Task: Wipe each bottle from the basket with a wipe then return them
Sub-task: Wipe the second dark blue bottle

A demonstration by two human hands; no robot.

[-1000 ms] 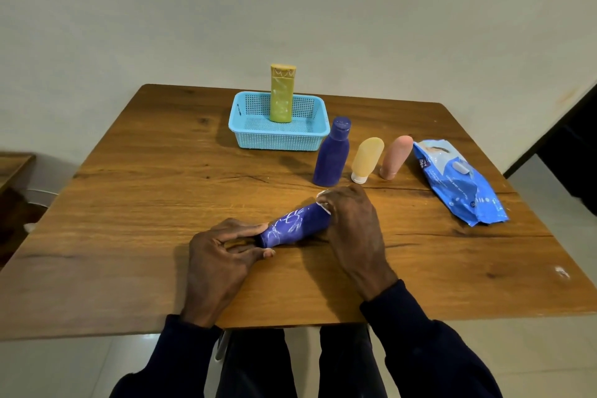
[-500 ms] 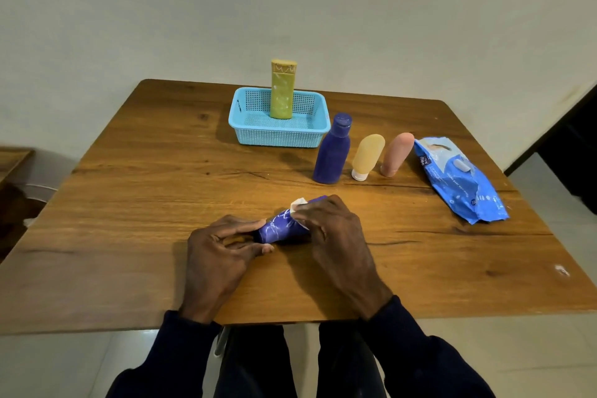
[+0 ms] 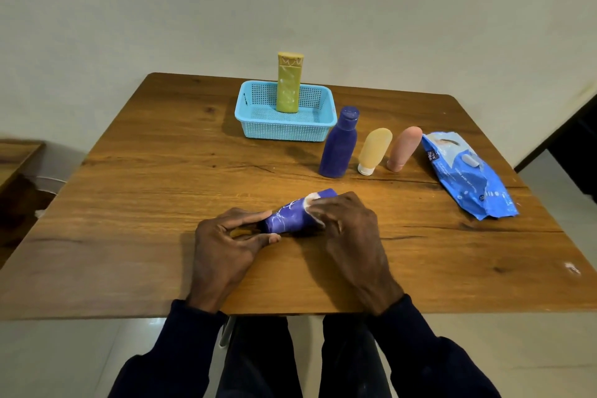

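At the near left of the desk (image 3: pixel 129 203), the left grip (image 3: pixel 226 245) has thumb and fingers curled round the left end of a purple tube (image 3: pixel 290 218), holding it. This tube lies on its side on the desk, slanting up to the right, and bears a pale pattern. Its cap end is hidden inside the fingers.

Further back, a light-blue mesh basket (image 3: pixel 284 131) sits on the desk. One yellow-green bottle (image 3: pixel 288 87) stands upright inside it, toward the rear wall.

Right of the tube, the right grip (image 3: pixel 349 229) is curled over the tube's upper end, pressing a white wipe (image 3: pixel 309 202) against it. Only the edges of the wipe show past the fingers.

Just beside the basket's right front corner, a dark blue bottle (image 3: pixel 339 145) stands upright. To its right stand a yellow tube (image 3: pixel 374 149), on a white cap, and a pink tube (image 3: pixel 403 149), both leaning right. These three are close together but not touching.

Far right, a blue wipes pack (image 3: pixel 468 178) lies flat, crumpled at its near end, just beside the pink tube.
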